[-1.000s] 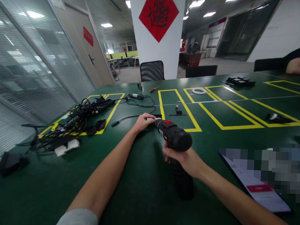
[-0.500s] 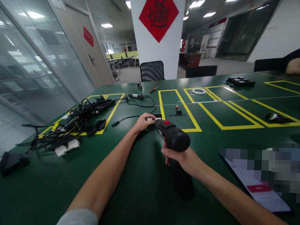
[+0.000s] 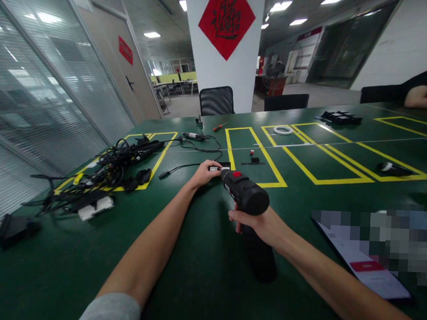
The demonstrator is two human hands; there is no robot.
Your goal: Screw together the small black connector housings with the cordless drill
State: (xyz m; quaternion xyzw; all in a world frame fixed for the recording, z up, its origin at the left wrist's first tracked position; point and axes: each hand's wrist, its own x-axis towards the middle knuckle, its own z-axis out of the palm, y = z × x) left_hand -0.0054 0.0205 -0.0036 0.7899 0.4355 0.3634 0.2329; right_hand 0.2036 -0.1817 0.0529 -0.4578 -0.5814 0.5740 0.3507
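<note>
My right hand (image 3: 258,225) is wrapped round the grip of a black cordless drill (image 3: 246,195) with a red switch on top. The drill's nose points away from me at a small white and black part (image 3: 218,168) lying on the green table (image 3: 201,268). My left hand (image 3: 203,173) is closed on that small part and holds it down at the drill's tip. Both forearms reach forward from the near edge.
A tangle of black cables and adapters (image 3: 107,169) lies at the left. A phone (image 3: 362,265) rests at the right. Farther off are a red-handled screwdriver (image 3: 220,127), a white tape ring (image 3: 283,130), black parts (image 3: 341,117) and another person's arm (image 3: 423,96).
The drill and my right hand have shifted slightly left and toward the small part. My left hand has stayed on the part.
</note>
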